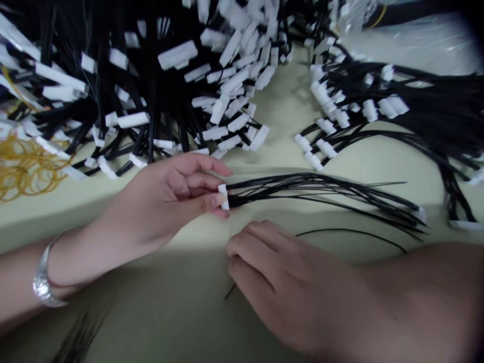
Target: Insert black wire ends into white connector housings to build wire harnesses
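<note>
Between thumb and fingers, my left hand point(162, 196) grips a white connector point(224, 197) at the near end of a wire harness point(321, 186). The harness's black wires run off to the right, where a second white connector point(420, 215) blurs at the far end; a few wire ends there look loose. Just below the harness, my right hand point(280, 277) is closed, fingers curled down at the table. A single black wire point(351, 230) passes under this hand, one end poking out below the fingertips. The fingertips themselves are hidden from me.
Piled harnesses with white connectors point(177, 55) fill the back left. More harnesses point(434, 111) lie at the right, near a clear plastic bag point(416, 43). Yellow rubber bands point(34, 166) lie at the left. A blurred bunch of thin dark wires point(79, 338) sits at the lower left.
</note>
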Available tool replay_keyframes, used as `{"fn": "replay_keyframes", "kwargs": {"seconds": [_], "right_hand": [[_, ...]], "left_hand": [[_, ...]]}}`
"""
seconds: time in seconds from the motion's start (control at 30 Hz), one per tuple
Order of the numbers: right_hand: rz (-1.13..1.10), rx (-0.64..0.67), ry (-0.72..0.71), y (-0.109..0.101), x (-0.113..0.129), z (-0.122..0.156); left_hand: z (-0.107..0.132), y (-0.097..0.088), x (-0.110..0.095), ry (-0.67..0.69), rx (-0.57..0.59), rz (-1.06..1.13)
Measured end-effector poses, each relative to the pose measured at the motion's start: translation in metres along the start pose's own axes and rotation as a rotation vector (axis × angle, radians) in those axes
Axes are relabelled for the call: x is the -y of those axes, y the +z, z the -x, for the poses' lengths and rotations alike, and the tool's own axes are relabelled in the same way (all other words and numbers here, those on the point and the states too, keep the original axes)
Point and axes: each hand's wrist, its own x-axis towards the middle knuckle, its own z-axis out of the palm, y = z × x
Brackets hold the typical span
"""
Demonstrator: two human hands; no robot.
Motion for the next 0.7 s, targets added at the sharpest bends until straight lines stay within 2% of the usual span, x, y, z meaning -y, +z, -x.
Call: {"fn": "replay_keyframes", "kwargs": {"seconds": [0.13,0.23,0.37,0.7], "right_hand": [[0.129,-0.165,0.154,-0.024,-0.015,-0.002],[0.225,-0.258,0.187,-0.035,-0.029,-0.007],[0.226,-0.227,0.159,-0.033,-0.039,-0.013],[0.16,-0.143,0.195,-0.033,-0.038,-0.016]], "left_hand": [[-0.001,-0.002,0.002,0.023,0.054,0.012],[0.0,-0.002,0.0,0.001,0.081,0.01],[0.002,-0.001,-0.003,-0.016,0.062,-0.014],[0.001,0.0,-0.002,-0.038,0.072,-0.005]]}}
